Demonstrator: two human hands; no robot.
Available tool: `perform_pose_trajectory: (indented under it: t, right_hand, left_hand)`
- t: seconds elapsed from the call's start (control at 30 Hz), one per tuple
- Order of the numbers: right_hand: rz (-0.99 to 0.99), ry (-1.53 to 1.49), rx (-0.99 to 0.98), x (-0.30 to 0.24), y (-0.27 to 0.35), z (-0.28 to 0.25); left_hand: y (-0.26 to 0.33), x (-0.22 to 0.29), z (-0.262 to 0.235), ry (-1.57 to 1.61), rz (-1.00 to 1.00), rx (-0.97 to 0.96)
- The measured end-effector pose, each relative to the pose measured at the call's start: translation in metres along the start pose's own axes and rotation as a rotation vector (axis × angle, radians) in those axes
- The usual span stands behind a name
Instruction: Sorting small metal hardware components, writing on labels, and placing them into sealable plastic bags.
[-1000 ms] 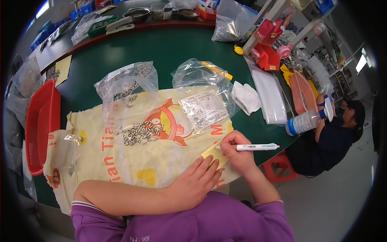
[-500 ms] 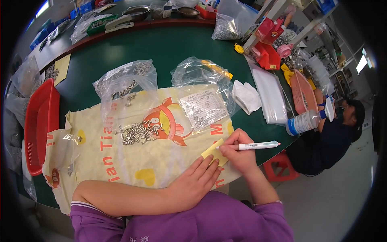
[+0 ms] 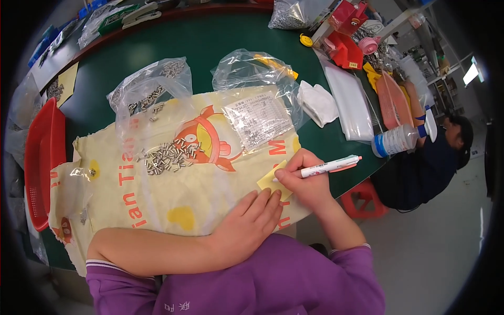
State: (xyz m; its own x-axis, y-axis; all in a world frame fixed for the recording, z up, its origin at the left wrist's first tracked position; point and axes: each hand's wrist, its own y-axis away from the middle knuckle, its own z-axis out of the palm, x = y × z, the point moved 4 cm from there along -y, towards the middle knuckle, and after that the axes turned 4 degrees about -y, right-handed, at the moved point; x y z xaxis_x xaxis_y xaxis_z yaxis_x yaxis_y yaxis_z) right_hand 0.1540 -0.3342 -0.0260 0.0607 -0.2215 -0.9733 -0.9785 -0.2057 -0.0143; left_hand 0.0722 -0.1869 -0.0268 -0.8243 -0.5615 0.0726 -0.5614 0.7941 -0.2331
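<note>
My right hand [image 3: 304,181] grips a white pen [image 3: 331,166] with a pink end, its tip on a small yellow paper slip [image 3: 270,181]. Flat across the slip's lower edge lies my left hand [image 3: 249,226], fingers stretched out and holding nothing. Both rest over a cream printed cloth [image 3: 163,202] on the table. Left of the slip, a pile of small silvery metal pins [image 3: 168,157] lies loose on the cloth. Beyond it is a clear bag [image 3: 152,97] with more of these pieces. A printed sheet [image 3: 258,119] under clear plastic lies just beyond the slip.
A red basket [image 3: 44,163] stands at the left edge. To the right are a folded white cloth [image 3: 317,105], clear plastic sheets [image 3: 344,102], a spray bottle [image 3: 394,140] and a pink basket [image 3: 392,100]. Another person [image 3: 430,163] sits at the right beside a red stool [image 3: 365,199].
The whole view has shifted, so table things appear higher and slightly left. The pen has moved along the slip and tilts more; my left hand stays on the slip.
</note>
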Motion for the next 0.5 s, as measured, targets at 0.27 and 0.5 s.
perform_pose_trajectory:
  t: [0.27, 0.5]
  right_hand:
    - [0.006, 0.107, -0.037, -0.003, -0.0024, 0.0075]
    - [-0.004, 0.141, -0.066, 0.0023, -0.0019, 0.0066]
  left_hand:
    - [-0.0016, 0.0002, -0.0002, -0.051, 0.031, 0.021]
    - [-0.0006, 0.0016, -0.0023, -0.095, 0.037, 0.009]
